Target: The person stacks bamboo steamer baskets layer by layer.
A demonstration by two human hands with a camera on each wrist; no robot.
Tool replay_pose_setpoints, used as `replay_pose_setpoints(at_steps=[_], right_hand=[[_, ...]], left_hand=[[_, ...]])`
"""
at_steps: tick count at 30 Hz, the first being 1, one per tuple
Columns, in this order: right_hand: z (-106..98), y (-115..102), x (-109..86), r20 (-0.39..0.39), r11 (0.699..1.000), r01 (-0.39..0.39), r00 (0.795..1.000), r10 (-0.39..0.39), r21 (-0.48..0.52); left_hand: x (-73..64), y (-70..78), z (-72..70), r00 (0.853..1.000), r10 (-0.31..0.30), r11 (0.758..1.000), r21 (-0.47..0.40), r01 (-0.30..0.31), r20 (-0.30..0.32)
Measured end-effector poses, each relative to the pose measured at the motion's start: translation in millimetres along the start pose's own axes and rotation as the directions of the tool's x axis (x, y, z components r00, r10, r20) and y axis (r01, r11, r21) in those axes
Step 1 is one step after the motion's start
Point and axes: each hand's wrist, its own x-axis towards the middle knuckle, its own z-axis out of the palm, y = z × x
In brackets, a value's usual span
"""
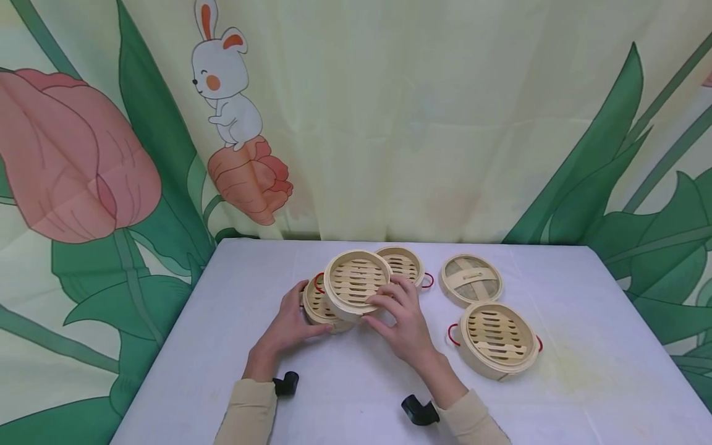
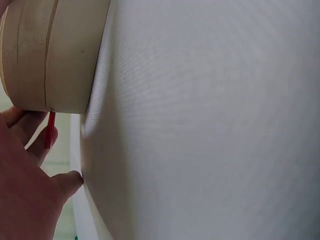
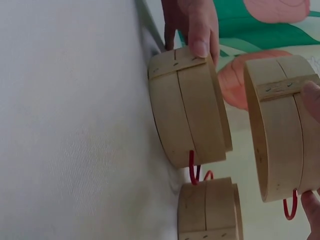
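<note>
My right hand holds a round bamboo steamer basket with a slatted base and red loop handles, thumb low on its wall and fingers at the rim. In the right wrist view this steamer basket hangs above the others. Lower and to the left, my left hand grips a second bamboo steamer basket, partly hidden by the raised one. Its thumb lies along the front wall, and the other fingers reach round the far left side. In the left wrist view a red handle shows beside those fingers.
A third steamer basket stands behind the raised one. To the right lie a woven bamboo lid and, nearer, another steamer basket with red handles. They rest on a white-covered table, with a printed curtain behind it.
</note>
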Motion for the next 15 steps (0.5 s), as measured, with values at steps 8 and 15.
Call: replay_pose_setpoints(at_steps=[8, 15], right_hand=[[12, -2, 6.3, 0.009, 1.000, -0.002, 1.000, 0.002, 0.009], [25, 0, 12.1, -0.011, 0.999, 0.042, 0.999, -0.042, 0.002]], left_hand=[[1.3, -1.2, -0.5, 1.000, 0.013, 1.000, 0.004, -0.013, -0.010], [0.6, -0.8, -1.9, 1.000, -0.023, 1.000, 0.016, 0.023, 0.007]])
